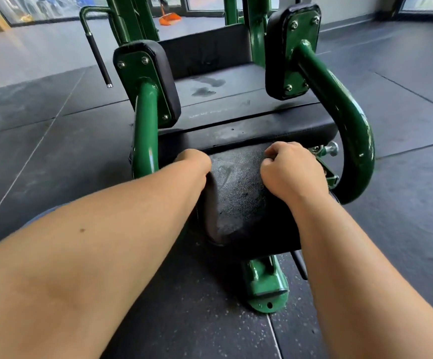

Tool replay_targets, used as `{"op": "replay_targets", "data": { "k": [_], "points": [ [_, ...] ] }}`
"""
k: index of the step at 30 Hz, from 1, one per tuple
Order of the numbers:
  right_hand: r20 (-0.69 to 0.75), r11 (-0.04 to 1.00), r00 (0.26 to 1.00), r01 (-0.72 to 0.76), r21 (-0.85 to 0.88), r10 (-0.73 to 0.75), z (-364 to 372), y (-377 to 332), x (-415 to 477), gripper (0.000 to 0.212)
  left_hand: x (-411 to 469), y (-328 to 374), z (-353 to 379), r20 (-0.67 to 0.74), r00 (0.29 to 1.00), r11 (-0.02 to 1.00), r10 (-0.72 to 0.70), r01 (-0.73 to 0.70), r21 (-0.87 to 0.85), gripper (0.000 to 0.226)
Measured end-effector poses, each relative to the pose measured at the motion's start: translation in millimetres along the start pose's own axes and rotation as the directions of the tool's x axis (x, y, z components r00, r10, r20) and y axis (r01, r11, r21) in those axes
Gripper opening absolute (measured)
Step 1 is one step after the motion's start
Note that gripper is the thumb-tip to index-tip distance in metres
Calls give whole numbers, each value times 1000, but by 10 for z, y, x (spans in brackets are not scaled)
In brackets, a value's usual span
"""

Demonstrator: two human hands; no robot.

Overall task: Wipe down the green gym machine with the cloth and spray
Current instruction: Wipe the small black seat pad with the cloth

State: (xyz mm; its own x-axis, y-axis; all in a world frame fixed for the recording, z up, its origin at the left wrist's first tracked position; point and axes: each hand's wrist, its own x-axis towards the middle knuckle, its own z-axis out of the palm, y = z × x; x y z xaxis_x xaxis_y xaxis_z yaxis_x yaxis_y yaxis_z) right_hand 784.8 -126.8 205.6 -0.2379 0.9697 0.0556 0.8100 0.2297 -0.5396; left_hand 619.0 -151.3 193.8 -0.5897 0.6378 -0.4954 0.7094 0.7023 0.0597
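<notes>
The green gym machine (350, 120) stands in front of me, with black pads bolted to its curved green tubes. Both my hands are at its rounded black front pad (236, 198). My left hand (194, 160) bends over the pad's far left edge, and its fingers are hidden behind that edge. On the pad's upper right, my right hand (293, 172) rests with fingers curled into a fist and nothing visible in it. Damp patches (205, 85) show on the flat black seat (236, 110) beyond. No cloth or spray bottle is in view.
Two upright side pads (158, 73) (275, 60) flank the seat. A silver adjustment knob (332, 147) sits just right of my right hand. The machine's green foot (264, 288) is bolted to the dark rubber floor. A black-gripped handle (99, 60) hangs at the left, and an orange dustpan (170, 18) lies far back.
</notes>
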Motion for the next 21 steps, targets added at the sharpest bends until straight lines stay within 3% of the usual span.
{"op": "replay_targets", "data": {
  "k": [1, 4, 6, 7, 9, 11, 12, 14, 17, 19, 21],
  "points": [
    [-4, 1000, 1000, 4, 23, -4, 11, -15, 5, 37, 14, 32, -38, -24, 997, 980, 70, -64, 187, 39],
    [-15, 999, 1000, 14, 53, -13, -1, 6, 8, 36, 32, -71, -86, -75, 997, 991, 31, -40, -124, 44],
    [-11, 998, 1000, 15, 53, -15, -19, 5, -3, 36, -220, -150, 8, -167, 974, 983, 153, -167, -73, 52],
    [1, 998, 1000, 11, 56, -11, -31, -3, -18, 37, -314, -213, 113, -189, 967, 960, 171, -207, -189, 57],
    [60, 999, 998, 11, 43, -13, -60, -4, -25, 40, -558, -212, 195, -332, 941, 793, -72, -148, -591, 51],
    [157, 999, 987, 22, 37, -27, -158, 34, -48, 43, -947, -349, 437, -405, 912, 914, 59, -212, -346, 33],
    [207, 998, 978, 23, 53, -33, -232, 79, -67, 45, -1111, -444, 576, -448, 881, 919, 150, -292, -266, 26],
    [270, 996, 962, 15, 85, -38, -366, 211, -105, 47, -1220, -596, 739, -584, 730, 815, 356, -548, -189, 25],
    [271, 983, 962, -30, 180, -20, -376, 425, -229, 48, -979, -533, 488, -533, 604, 680, 592, -729, -71, 33],
    [164, 921, 983, -134, 365, 78, -266, 518, -321, 47, -640, -308, 273, -414, 622, 672, 665, -740, -32, 35],
    [108, 796, 973, -228, 561, 203, -192, 553, -368, 45, -297, -43, 97, -369, 676, 704, 638, -706, -74, 29]
  ]
}}
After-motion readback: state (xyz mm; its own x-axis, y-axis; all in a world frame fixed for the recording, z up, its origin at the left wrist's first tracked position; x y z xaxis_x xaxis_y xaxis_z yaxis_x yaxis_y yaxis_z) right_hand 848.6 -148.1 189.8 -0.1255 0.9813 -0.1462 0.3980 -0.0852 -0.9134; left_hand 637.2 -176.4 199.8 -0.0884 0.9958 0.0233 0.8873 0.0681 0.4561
